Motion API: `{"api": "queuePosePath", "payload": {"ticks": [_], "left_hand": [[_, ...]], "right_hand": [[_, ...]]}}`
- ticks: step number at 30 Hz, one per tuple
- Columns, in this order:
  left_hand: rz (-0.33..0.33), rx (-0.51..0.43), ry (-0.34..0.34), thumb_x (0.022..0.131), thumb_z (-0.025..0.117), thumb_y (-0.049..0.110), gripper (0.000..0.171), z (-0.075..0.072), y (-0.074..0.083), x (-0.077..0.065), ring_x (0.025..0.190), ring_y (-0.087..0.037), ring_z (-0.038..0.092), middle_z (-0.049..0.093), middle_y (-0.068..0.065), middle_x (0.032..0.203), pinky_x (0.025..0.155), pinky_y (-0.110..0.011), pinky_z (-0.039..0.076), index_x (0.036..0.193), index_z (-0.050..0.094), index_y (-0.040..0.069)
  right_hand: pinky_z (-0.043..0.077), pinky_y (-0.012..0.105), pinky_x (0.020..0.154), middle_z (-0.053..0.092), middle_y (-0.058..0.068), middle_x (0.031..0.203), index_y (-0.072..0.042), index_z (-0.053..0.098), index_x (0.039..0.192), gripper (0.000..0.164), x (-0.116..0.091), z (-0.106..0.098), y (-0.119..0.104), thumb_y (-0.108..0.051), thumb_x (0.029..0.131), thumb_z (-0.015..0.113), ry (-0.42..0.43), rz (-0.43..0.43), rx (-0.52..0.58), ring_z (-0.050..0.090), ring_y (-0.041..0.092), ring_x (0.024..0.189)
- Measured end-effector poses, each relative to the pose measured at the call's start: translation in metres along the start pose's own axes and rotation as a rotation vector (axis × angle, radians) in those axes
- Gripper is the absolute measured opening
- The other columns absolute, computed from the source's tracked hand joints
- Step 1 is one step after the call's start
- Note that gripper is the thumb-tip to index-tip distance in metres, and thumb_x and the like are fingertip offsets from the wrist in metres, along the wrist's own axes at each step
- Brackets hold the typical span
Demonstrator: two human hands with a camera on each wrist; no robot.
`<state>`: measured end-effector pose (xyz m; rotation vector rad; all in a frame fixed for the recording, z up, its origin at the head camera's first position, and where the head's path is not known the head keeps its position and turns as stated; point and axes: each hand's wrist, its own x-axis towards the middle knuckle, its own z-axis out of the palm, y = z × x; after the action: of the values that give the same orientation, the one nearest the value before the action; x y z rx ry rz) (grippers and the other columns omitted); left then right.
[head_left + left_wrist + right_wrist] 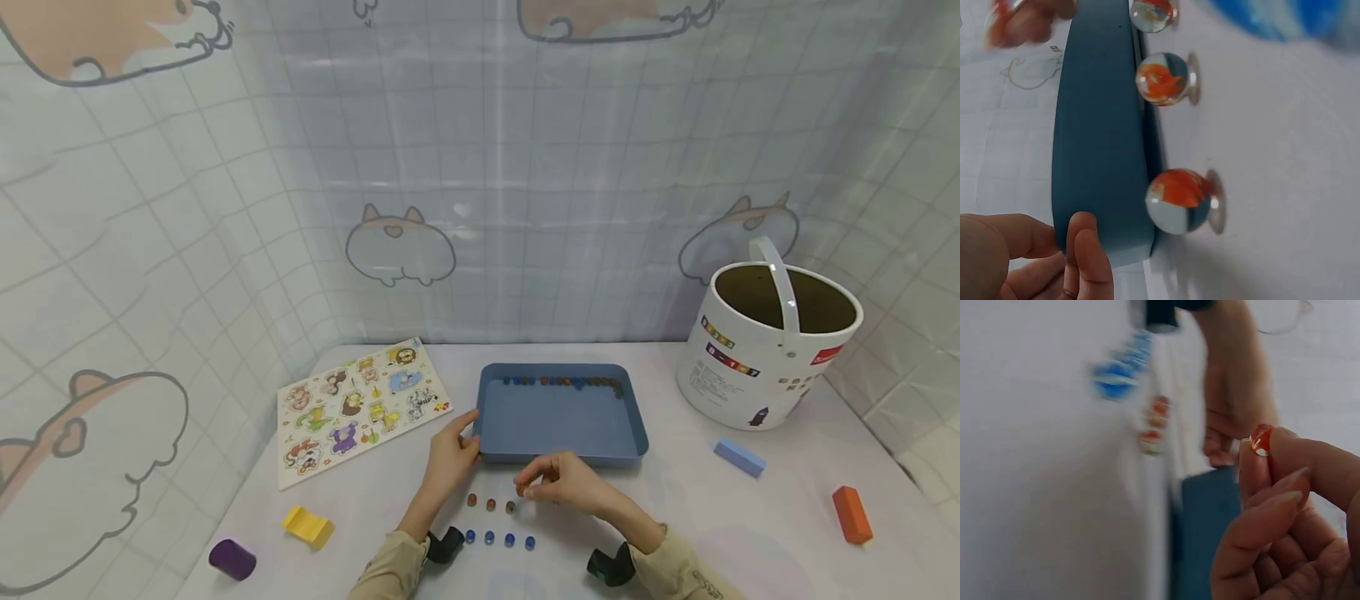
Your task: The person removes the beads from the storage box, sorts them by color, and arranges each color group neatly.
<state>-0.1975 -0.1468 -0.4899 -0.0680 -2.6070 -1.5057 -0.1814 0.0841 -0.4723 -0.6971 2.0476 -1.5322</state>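
Note:
My right hand (566,482) pinches a clear marble with a red swirl (1261,439) between thumb and finger, just in front of the tray. My left hand (450,454) grips the front left corner of the blue tray (562,429), with fingertips against its outer wall in the left wrist view. On the table before the tray stand three marbles in a row, an orange-swirled marble (472,500) at the left end. Closer to me lies a row of several blue marbles (490,538). Inside the tray, several marbles (555,381) line the far wall.
An animal puzzle board (352,408) lies left of the tray. A yellow block (308,527) and a purple cylinder (232,559) are at front left. To the right are a white bucket (727,375), a light blue block (739,457) and an orange block (852,515).

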Motion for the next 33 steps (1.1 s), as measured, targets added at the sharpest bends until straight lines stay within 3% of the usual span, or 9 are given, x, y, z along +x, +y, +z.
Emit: {"api": "queuePosePath", "payload": {"ticks": [10,21,27,33], "left_hand": [[-0.01,-0.01,-0.008,0.087,0.058,-0.002,0.049,0.001,0.001,0.0,0.05,-0.006,0.053,0.056,-0.002,0.058,0.045,-0.014,0.04,0.135,0.053,-0.001],[0.007,-0.012,-0.008,0.086,0.057,-0.004,0.049,0.0,0.0,0.0,0.05,-0.007,0.054,0.058,-0.004,0.058,0.045,-0.015,0.039,0.134,0.054,-0.002],[-0.014,-0.007,-0.012,0.086,0.057,-0.002,0.049,0.0,0.001,0.0,0.049,-0.007,0.054,0.056,-0.001,0.054,0.045,-0.015,0.039,0.135,0.054,0.0],[-0.003,-0.006,-0.005,0.085,0.057,-0.002,0.049,0.001,0.0,-0.001,0.048,-0.006,0.052,0.056,-0.001,0.053,0.044,-0.015,0.038,0.135,0.054,-0.001]], "right_hand": [[0.04,0.017,0.053,0.073,0.015,0.092,0.0,0.072,0.1,0.021,0.001,0.01,0.023,-0.003,0.08,0.071,0.034,-0.022,-0.133,0.051,0.002,0.06],[0.04,0.019,0.053,0.072,0.003,0.087,-0.01,0.073,0.095,0.017,0.005,0.017,0.029,-0.007,0.079,0.074,0.123,-0.027,-0.28,0.049,0.001,0.058],[0.04,0.02,0.049,0.07,0.003,0.089,-0.01,0.073,0.097,0.02,0.001,0.016,0.024,-0.007,0.077,0.076,0.129,-0.025,-0.288,0.046,0.001,0.054],[0.042,0.02,0.052,0.071,0.009,0.099,-0.008,0.072,0.104,0.019,-0.005,0.004,0.002,-0.013,0.086,0.07,0.082,-0.054,-0.303,0.048,0.002,0.058]]}}
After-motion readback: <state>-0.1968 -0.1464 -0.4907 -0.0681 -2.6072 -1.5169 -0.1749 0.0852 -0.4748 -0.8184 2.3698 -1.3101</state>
